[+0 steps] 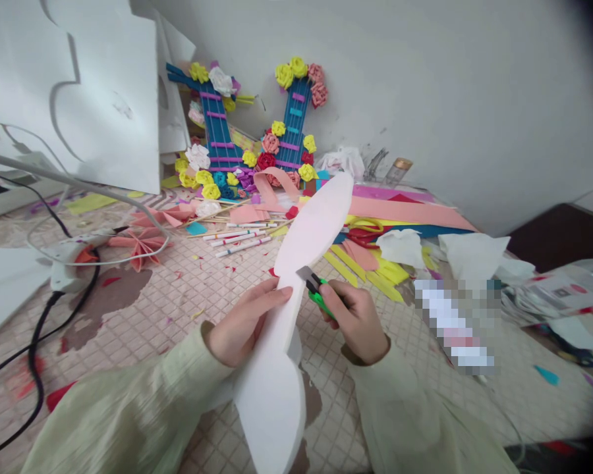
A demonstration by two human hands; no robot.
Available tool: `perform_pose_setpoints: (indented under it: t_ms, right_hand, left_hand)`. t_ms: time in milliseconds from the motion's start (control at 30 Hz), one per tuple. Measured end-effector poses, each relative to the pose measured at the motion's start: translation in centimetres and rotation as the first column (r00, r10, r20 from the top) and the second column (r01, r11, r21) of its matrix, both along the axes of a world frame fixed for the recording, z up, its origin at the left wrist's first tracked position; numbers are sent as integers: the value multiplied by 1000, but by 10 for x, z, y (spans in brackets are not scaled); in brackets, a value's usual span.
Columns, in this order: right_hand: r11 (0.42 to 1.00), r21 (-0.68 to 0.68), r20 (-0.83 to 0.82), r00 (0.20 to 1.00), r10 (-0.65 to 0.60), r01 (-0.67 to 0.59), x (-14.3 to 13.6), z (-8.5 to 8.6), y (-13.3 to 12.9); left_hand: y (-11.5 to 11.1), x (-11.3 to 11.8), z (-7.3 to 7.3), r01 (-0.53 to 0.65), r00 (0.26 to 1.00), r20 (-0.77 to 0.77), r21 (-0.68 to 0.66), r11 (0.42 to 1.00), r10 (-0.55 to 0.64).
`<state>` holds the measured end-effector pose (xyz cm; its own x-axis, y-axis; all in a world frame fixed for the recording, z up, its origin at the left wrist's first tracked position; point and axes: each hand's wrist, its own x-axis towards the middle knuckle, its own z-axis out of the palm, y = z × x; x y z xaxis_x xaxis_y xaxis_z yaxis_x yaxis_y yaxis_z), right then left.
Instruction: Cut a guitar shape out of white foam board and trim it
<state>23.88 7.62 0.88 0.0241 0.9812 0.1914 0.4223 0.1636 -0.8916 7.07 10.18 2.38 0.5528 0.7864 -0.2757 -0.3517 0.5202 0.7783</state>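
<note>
A long white foam piece, wide and rounded at both ends with a narrow neck, is held up at a tilt above the table. My left hand grips its neck from the left, thumb on the front face. In my right hand is a green and black utility knife. The knife's blade lies against the right edge of the foam, just where the neck meets the upper oval part.
Flower-covered blue paper shapes lean on the wall behind. Markers, red-handled scissors and yellow strips lie on the patterned table. A power strip with cables sits left; large white boards stand back left.
</note>
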Motion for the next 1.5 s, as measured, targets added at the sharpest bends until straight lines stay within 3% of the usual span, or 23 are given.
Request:
perform_pose_setpoints:
  t_ms: [1500]
  right_hand:
    - [996,38,117,990,79,-84,-5,6,-5]
  left_hand:
    - [4,-2,3,-32,999,-20,-21,999,32]
